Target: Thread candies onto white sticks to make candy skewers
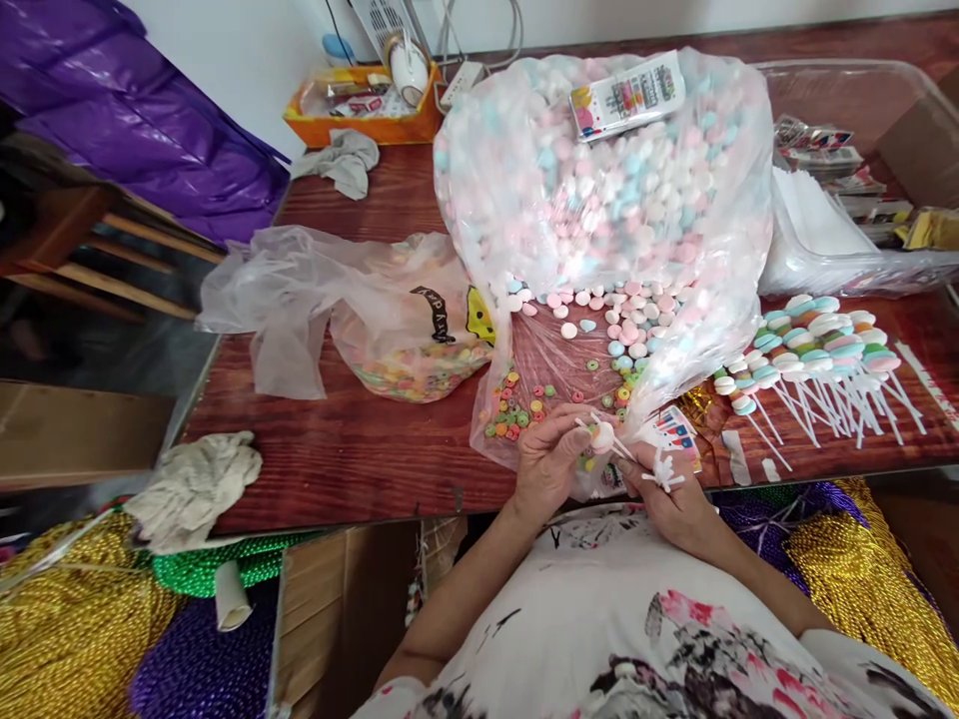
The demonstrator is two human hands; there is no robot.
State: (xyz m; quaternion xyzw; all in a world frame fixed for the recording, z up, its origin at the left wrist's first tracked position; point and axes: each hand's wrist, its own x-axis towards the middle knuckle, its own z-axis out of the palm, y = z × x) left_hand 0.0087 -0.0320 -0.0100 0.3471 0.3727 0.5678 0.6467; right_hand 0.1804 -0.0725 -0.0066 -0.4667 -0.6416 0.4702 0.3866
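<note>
My left hand (545, 467) is closed, its thumb and fingertips pinching a pale round candy (601, 436) at the end of a thin white stick. My right hand (678, 504) is closed around a small bundle of white sticks (663, 473), whose ends poke out between the fingers. Both hands meet at the table's front edge, over the mouth of a large clear bag (719, 350). Loose pastel candies (633, 310) spill inside that mouth. Small green, yellow and red ring candies (516, 409) lie closer to me.
Candy-topped sticks (824, 345) are piled at the right. A knotted bag (412, 345) of ring candies sits left of the big bag. A clear plastic bin (846, 270) stands at the back right, an orange box (360, 125) at the back left. Cloth (199, 484) hangs near the front-left edge.
</note>
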